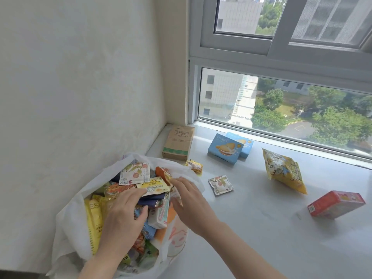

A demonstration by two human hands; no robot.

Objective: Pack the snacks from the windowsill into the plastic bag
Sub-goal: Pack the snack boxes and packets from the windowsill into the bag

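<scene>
Bag (68, 222), heaped full, at the sill's (251, 228) left end. Left hand (120, 216), fingers loosely spread, presses the packets inside; right hand (189, 200) pinches the rim. Sachet (220, 185), boxes (225, 149) and pouch (284, 171) lie right of the bag. Risk: overfilling may spill top packets.

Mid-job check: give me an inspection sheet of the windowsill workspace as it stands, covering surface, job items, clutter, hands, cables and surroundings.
Surface: pale windowsill, no spills seen.
Job's things: white plastic bag at the left, open and heaped with snack packets. Still on the sill: brown paper pack, two blue biscuit boxes, yellow snack bag, red box, small sachet, small gold packet.
Clutter: nothing seen.
Hands: left hand rests on the packets inside the bag, fingers fairly straight; right hand at the bag's right rim, its grip unclear.
Cables: nothing seen.
Surroundings: white wall on the left; window behind, overlooking trees and buildings.
</scene>
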